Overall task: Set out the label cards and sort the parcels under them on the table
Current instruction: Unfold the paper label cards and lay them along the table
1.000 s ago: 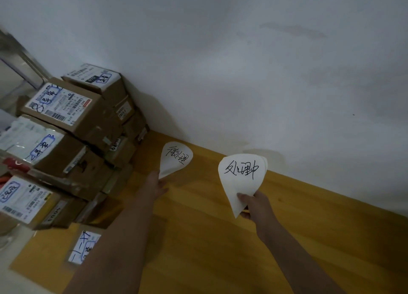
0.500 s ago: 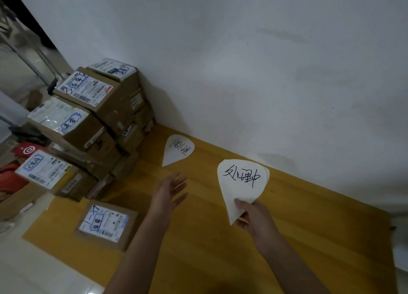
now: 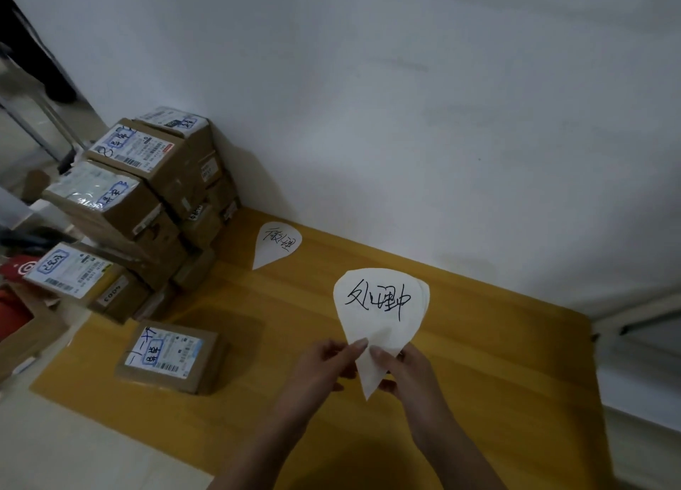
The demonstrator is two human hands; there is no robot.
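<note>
Left hand (image 3: 321, 367): bare, low centre; thumb tip on the lower left edge of the held cards, fingers curled behind, pinching the paper
Right hand (image 3: 412, 375): bare, just beside the left; thumb on the front face, fingers behind, pinching the tapered lower end
White teardrop-shaped paper cards (image 3: 381, 305): thin and smooth, with a rounded top narrowing to a point below; held upright above the table between both hands; black handwritten characters on the front sheet; edges of further sheets show behind it at the right
Yellow wooden tabletop (image 3: 497, 360): smooth, with faint lengthwise grain; far edge against the wall
Flat brown cardboard parcel (image 3: 173, 357): low rectangular box lying alone on the table, left of the hands; white printed label with blue and black marker writing
Second white teardrop-shaped paper card (image 3: 277, 244): flat on the table near the wall, point towards the viewer; well apart from the held cards
Stack of brown cardboard parcels (image 3: 147, 202): matt boxes piled at the table's left end, reaching the wall; white labels, some glossy
White wall (image 3: 405, 102): matt, plain
</note>
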